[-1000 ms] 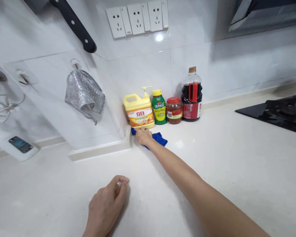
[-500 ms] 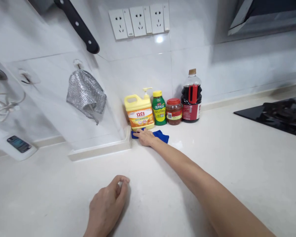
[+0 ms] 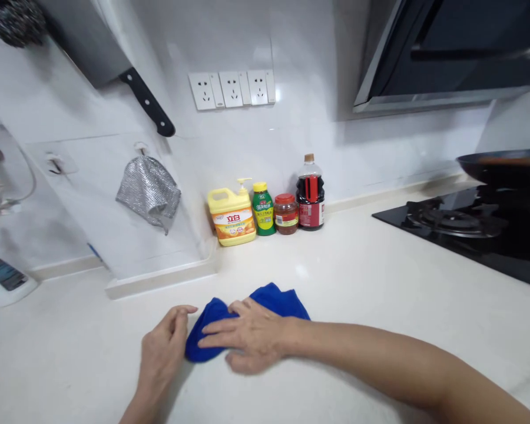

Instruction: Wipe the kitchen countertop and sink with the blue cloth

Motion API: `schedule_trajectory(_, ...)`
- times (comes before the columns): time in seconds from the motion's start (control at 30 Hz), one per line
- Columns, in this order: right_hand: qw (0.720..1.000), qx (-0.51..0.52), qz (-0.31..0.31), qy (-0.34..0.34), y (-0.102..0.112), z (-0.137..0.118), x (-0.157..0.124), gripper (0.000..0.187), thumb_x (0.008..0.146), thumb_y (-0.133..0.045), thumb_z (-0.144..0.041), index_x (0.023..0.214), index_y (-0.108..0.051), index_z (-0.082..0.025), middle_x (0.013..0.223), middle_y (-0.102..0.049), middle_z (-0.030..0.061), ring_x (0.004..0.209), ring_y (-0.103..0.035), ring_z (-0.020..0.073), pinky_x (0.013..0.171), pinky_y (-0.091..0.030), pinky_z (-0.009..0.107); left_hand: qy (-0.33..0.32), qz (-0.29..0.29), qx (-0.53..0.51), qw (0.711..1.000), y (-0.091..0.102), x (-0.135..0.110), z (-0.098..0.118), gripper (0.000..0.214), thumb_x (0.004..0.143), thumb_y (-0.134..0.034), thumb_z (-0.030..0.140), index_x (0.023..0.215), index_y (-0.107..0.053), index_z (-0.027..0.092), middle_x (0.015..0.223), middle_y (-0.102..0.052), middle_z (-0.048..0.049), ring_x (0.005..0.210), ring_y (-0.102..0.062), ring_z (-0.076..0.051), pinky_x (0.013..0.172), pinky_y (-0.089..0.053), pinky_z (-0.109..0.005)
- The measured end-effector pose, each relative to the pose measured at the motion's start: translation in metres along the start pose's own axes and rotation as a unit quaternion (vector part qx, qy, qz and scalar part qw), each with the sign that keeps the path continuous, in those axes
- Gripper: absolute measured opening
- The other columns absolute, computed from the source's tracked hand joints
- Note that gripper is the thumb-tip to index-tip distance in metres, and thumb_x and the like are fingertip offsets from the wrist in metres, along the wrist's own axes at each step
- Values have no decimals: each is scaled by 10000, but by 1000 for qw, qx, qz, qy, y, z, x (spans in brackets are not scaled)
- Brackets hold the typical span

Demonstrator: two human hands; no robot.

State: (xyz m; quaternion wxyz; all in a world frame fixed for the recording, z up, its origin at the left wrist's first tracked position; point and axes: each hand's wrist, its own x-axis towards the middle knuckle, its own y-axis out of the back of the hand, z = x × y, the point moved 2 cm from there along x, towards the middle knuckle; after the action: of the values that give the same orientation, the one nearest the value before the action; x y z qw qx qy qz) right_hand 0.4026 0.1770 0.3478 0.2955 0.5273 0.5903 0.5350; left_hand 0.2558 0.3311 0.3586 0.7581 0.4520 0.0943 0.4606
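My right hand [image 3: 251, 335] lies flat with its fingers spread on a crumpled blue cloth [image 3: 282, 300] on the white countertop [image 3: 344, 282]. Part of the cloth is hidden under the palm. Just left of the cloth, my left hand [image 3: 163, 344] rests on the counter with its fingers curled in; I see nothing in it. Against the back wall, beyond both hands, stand a yellow dish soap jug [image 3: 232, 218], a green bottle with a yellow cap [image 3: 264, 209], a red-lidded jar [image 3: 287, 214] and a dark soy sauce bottle [image 3: 310, 194].
A black gas stove [image 3: 454, 221] with a wok [image 3: 503, 168] is at right, under a range hood [image 3: 446, 59]. On the left wall hang a cleaver [image 3: 145, 103] and a silver mesh cloth [image 3: 150, 191]. A white bottle [image 3: 6, 280] is at far left.
My right hand has come back from the foot of the soap jug toward me, bringing the blue cloth beside my left hand. The view has tilted up and turned right.
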Motion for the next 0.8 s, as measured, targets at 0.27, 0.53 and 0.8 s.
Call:
schedule_trajectory(0.27,993,4,7,-119,20,-73,-140,608,1027,-351,-469,1583,-121,-377,1659,-131,-16,1539,49,196,1251,77,526,-40,-46,51,997,1,3,-1,449,932,-328,448,1045,-723,266,844,-750,-14,874,-682,-238,751,-451,-283)
schedule_trajectory(0.53,856,-214,14,-471,44,7,-271,654,1020,-256,-480,1560,-275,-111,1634,-217,135,1530,-97,321,1237,-55,587,-170,-159,116,966,-6,-16,17,488,942,-281,482,1076,-711,296,942,-764,-33,953,-685,-276,757,-461,-341)
schedule_trajectory(0.8,950,-85,29,-301,21,-36,-146,617,1010,-292,-496,1550,-327,-202,1632,-274,54,1537,-99,276,1244,-55,560,-375,-124,-26,918,-23,-51,65,407,966,-398,498,1216,-649,299,1204,-708,-19,1046,-665,-205,923,-516,-313)
